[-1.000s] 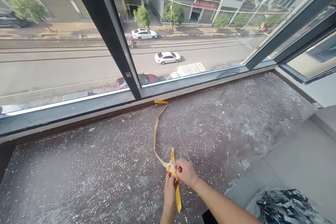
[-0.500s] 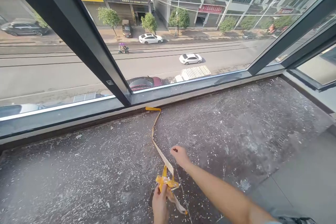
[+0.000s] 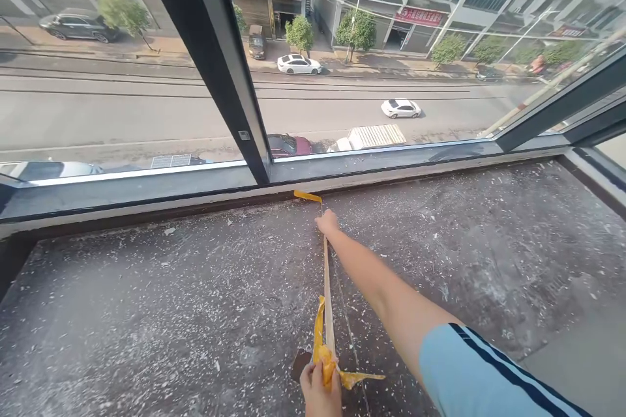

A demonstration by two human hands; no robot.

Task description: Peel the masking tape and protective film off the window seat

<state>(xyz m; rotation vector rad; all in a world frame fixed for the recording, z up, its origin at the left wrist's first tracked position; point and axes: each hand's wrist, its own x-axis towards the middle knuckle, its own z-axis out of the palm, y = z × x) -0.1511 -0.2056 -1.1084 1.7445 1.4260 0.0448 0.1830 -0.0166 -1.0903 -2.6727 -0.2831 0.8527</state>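
The right hand [image 3: 327, 223] is stretched far forward on a straight arm, close to the far edge of the ledge [image 3: 147, 313]. Its fingers are curled in and pinched on the yellow tape strip [image 3: 327, 300], gripping it just short of where the tape meets the foot of the window frame [image 3: 147, 192]. Beyond the knuckles a short yellow end [image 3: 307, 196] lies flat against the far edge, stuck along the seam under the frame's upright bar [image 3: 215, 58].

From that pinch the strip runs taut and straight back toward the near edge, lifted off the ledge, its pale side showing. A thin dark line of shadow lies on the ledge just to its right.

The left hand [image 3: 321, 391] is at the near edge, low in the view and partly cut off. It is closed in a fist around a crumpled yellow wad [image 3: 327, 359] of the same tape, with a loose loop standing up from the wad and a short tail sticking out to the right.

The ledge is dark, mottled stone, heavily speckled with white flecks and smears over its whole width. A light blue sleeve [image 3: 469, 371] with a dark stripe covers the right upper arm at the near right corner.

Through the glass lies a street below, with a white car [image 3: 400, 107] on the road, parked cars, small trees and shop fronts.
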